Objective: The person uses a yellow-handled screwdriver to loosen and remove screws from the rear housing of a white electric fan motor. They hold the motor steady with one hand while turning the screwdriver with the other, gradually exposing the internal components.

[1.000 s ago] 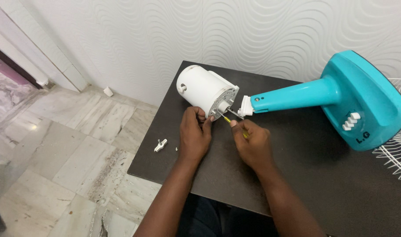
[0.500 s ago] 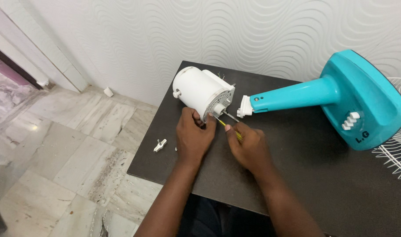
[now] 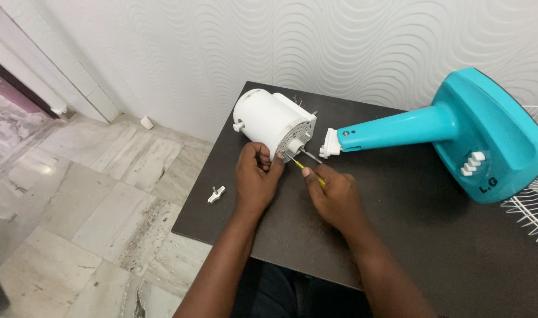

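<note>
A white fan motor housing point(image 3: 268, 121) lies on its side at the back left of a dark table point(image 3: 422, 229), its perforated face and metal shaft point(image 3: 309, 155) turned toward me. My left hand point(image 3: 255, 178) grips the lower rim of that face. My right hand point(image 3: 334, 197) holds a yellow-handled screwdriver point(image 3: 306, 169) whose tip meets the housing face near the shaft. A teal fan stand point(image 3: 439, 126) lies sideways to the right, its white neck end point(image 3: 329, 143) close to the shaft.
A small white plastic piece point(image 3: 215, 194) lies near the table's left edge. A white wire fan grille point(image 3: 531, 206) shows at the right edge. A wavy-patterned white wall runs behind the table, and a marble floor point(image 3: 86, 194) lies to the left.
The motor housing has shifted slightly left, away from the stand's neck. My right hand and screwdriver moved left and down a little, and the tip now sits at the housing face.
</note>
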